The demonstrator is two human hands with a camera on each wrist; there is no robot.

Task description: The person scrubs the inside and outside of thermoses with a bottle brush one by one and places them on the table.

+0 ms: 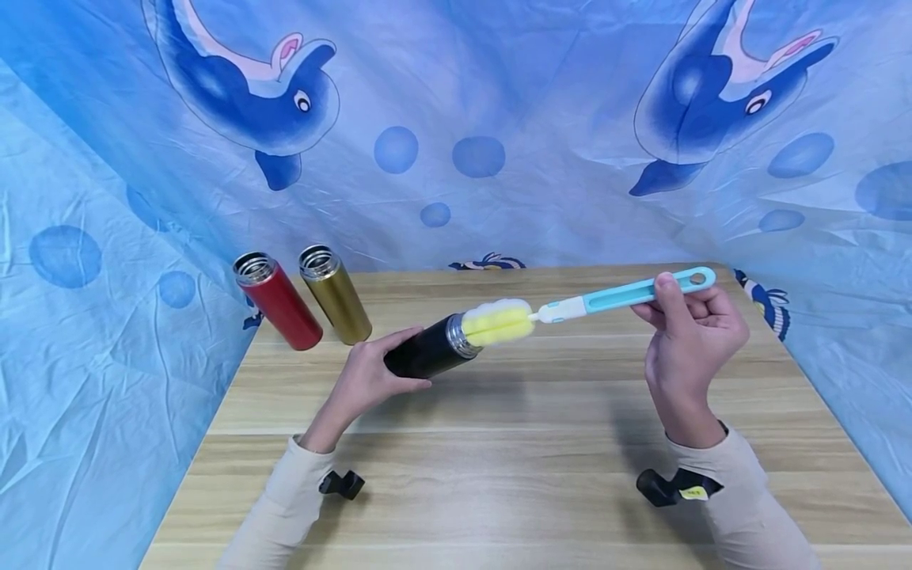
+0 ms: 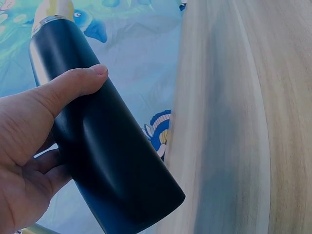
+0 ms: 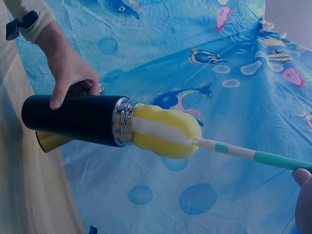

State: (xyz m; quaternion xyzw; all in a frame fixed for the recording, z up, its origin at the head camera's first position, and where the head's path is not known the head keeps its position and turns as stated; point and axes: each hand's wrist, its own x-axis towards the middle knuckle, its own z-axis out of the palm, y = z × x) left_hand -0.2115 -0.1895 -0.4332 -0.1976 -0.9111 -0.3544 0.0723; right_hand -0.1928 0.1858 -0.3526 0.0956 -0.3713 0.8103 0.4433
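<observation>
My left hand (image 1: 366, 368) grips a black bottle (image 1: 427, 348) round its body, tilted with its steel mouth (image 3: 125, 121) facing right. In the left wrist view the thumb lies across the bottle (image 2: 107, 146) and the fingers wrap behind it. A sponge bottle brush with a yellow and white head (image 1: 499, 321) stands at the mouth, its tip in the opening and most of the sponge outside. My right hand (image 1: 694, 332) holds the brush by its turquoise handle (image 1: 620, 296), the thumb on top near the looped end.
A red bottle (image 1: 281, 305) and a gold bottle (image 1: 336, 297), both without lids, stand at the back left of the wooden table (image 1: 484, 475). Blue sea-patterned cloth (image 1: 456, 95) hangs behind the table and along its sides.
</observation>
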